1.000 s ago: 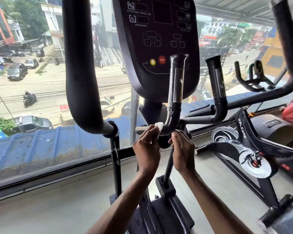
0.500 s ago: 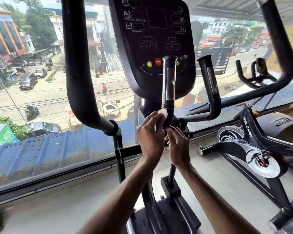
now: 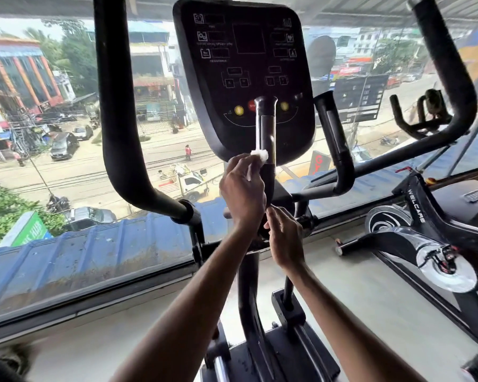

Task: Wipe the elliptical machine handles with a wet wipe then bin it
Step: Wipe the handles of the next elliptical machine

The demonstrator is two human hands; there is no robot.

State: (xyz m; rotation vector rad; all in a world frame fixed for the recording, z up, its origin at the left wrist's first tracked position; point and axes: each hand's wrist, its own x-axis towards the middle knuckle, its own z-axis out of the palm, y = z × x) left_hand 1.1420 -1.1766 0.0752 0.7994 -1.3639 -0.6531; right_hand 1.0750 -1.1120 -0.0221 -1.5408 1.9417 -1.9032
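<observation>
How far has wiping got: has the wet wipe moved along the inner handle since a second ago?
Yes. The wet wipe has climbed the inner handle, from its bottom bend up to the silver plate.

Most of the wet wipe (image 3: 260, 155) is buried in the left hand (image 3: 242, 193), labels on the console (image 3: 246, 64) blur beyond reading, and the left swing handle (image 3: 116, 106) and right swing handle (image 3: 450, 78) run off the top edge.

Both forearms reach up from 6 o'clock. Left hand (image 3: 242, 194), fingers curled, pinches a wipe (image 3: 260, 155). Right hand (image 3: 286, 238) sits at its 5 o'clock, fingers loosely bent.
</observation>
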